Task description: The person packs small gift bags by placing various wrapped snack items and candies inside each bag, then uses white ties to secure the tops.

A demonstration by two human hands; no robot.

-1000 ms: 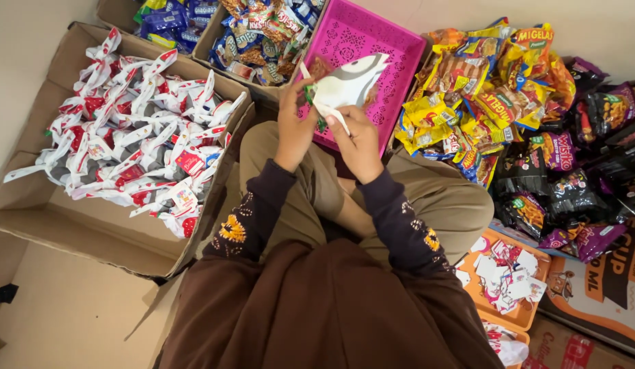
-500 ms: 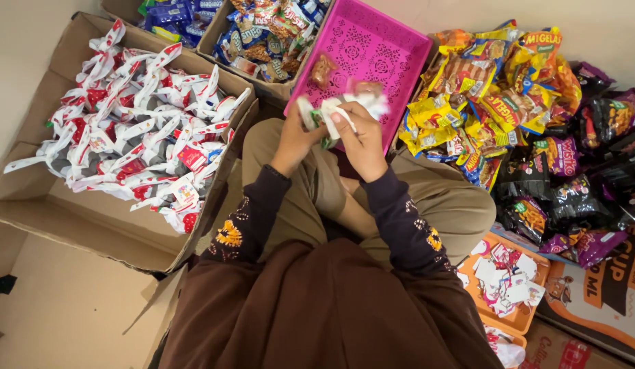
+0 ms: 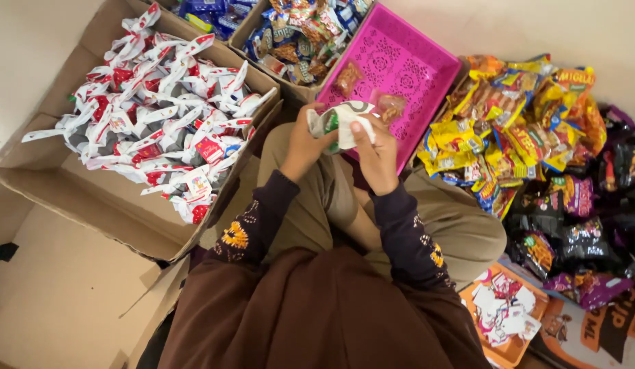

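Hands first: your left hand [image 3: 305,142] and your right hand [image 3: 376,152] both grip one crumpled white and green wrapper [image 3: 344,121]. You hold it just over the near edge of the pink basket [image 3: 426,68], above your lap. The basket holds two small clear packs of brown snacks [image 3: 349,78].

What could go wrong? The wrapper looks thin and slippery, so I think it could slide out if your fingers loosen. It might then drop on your lap, not in the basket. A hard pull could rip it. Your right elbow is near the heap of yellow and orange snack bags [image 3: 515,130], and a wide swing could knock some down.

The cardboard box [image 3: 92,205] on your left is full of folded red and white wrappers [image 3: 160,116]. Another box of blue snack packs [image 3: 297,34] is cut off at the top. The orange tray [image 3: 498,345] with small paper scraps is partly out of view. Your fingers cover much of the wrapper, so I cannot tell if anything is inside it.
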